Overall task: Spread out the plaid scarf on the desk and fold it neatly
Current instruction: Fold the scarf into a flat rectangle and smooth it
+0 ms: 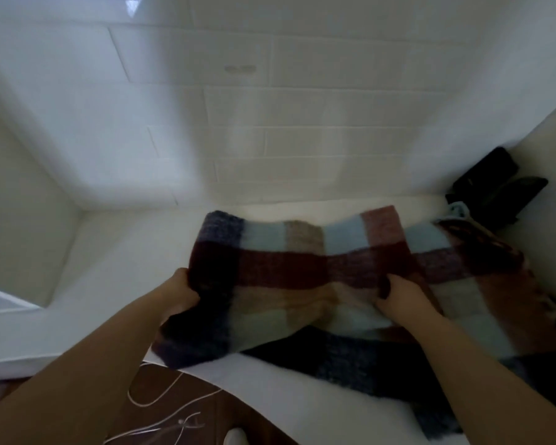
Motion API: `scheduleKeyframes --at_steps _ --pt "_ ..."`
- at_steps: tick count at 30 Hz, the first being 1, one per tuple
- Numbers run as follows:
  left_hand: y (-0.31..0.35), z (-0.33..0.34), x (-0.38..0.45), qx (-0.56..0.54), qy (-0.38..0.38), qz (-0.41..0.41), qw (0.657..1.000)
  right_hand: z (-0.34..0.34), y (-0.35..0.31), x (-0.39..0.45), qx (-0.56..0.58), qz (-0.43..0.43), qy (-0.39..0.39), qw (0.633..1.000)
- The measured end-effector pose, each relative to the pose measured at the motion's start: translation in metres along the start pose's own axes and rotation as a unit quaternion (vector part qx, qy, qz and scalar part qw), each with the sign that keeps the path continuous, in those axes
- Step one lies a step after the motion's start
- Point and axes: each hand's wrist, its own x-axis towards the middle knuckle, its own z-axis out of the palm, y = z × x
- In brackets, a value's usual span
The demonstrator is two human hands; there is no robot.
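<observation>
The plaid scarf (302, 268), fuzzy with maroon, light blue, tan and navy squares, lies across the white desk (126, 252). Its near layer is bunched and doubled over a darker navy part that trails toward the front right. My left hand (180, 293) grips the scarf's left edge, fingers closed in the fabric. My right hand (398, 297) pinches a fold near the scarf's middle. The scarf's right end runs out of the frame.
A black pouch-like object (495, 187) leans in the back right corner against the white tiled wall (270, 107). White cables (161, 406) lie on the brown floor below the desk's front edge. A white side panel (13, 203) stands at left.
</observation>
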Motion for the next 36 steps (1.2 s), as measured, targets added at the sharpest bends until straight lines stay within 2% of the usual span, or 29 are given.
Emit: scheduleKeyframes --at_steps 3,5,7,8,10,12,13,15,17,19,21,23,25,27,28,32,33,34,36 --pt "0.012 -0.006 0.008 -0.100 0.027 -0.074 0.992 0.000 -0.010 0.007 -0.051 0.025 0.025 0.998" --pt "0.012 -0.008 0.015 -0.113 0.044 -0.070 0.990 0.003 -0.011 0.006 -0.095 0.033 0.104 0.990" --pt "0.012 -0.008 0.017 -0.108 0.050 0.004 0.993 0.006 -0.006 0.006 -0.095 0.063 0.174 0.978" --pt "0.012 -0.011 0.020 -0.090 0.072 0.062 0.991 0.006 -0.003 0.007 -0.064 0.091 0.171 0.979" --pt "0.017 -0.032 0.026 -0.044 0.173 0.174 0.968 0.008 0.002 0.012 0.020 0.124 0.132 0.983" --pt "0.028 -0.067 0.029 -0.071 0.285 0.243 0.925 0.009 -0.004 0.014 0.111 0.042 0.155 0.981" --pt "0.032 -0.084 0.029 -0.130 0.297 0.237 0.916 0.008 -0.012 0.012 0.158 -0.018 0.184 0.970" --pt "0.021 -0.103 0.035 -0.243 0.262 0.190 0.915 0.010 -0.030 0.003 0.203 -0.122 0.225 0.945" --pt "-0.003 -0.093 0.036 -0.234 0.205 0.105 0.944 0.015 -0.046 -0.004 0.147 -0.170 0.257 0.940" --pt "-0.031 -0.071 0.035 -0.182 0.183 0.003 0.966 0.025 -0.057 -0.010 0.046 -0.185 0.251 0.949" --pt "-0.054 -0.053 0.032 -0.064 0.205 -0.062 0.975 0.037 -0.061 -0.019 -0.043 -0.175 0.183 0.966" --pt "-0.067 -0.047 0.025 0.044 0.213 -0.116 0.969 0.054 -0.057 -0.026 -0.110 -0.165 0.116 0.973" --pt "-0.076 -0.046 0.022 0.022 0.200 -0.146 0.969 0.067 -0.050 -0.031 -0.144 -0.149 0.038 0.977" --pt "-0.079 -0.046 0.014 -0.052 0.169 -0.122 0.977 0.073 -0.045 -0.032 -0.146 -0.130 -0.023 0.981" --pt "-0.077 -0.047 0.005 -0.087 0.156 -0.097 0.979 0.071 -0.046 -0.032 -0.128 -0.131 -0.012 0.983" --pt "-0.045 -0.041 -0.034 -0.233 0.127 0.043 0.963 0.060 -0.047 -0.040 -0.038 -0.104 0.200 0.974" --pt "-0.031 -0.037 -0.043 -0.248 0.125 0.069 0.958 0.059 -0.040 -0.041 -0.018 -0.091 0.199 0.976" --pt "-0.015 -0.031 -0.052 -0.267 0.119 0.098 0.951 0.060 -0.032 -0.041 -0.028 -0.083 0.153 0.984" --pt "0.025 -0.014 -0.070 -0.320 0.065 0.162 0.931 0.060 -0.021 -0.041 -0.071 -0.069 0.013 0.995"
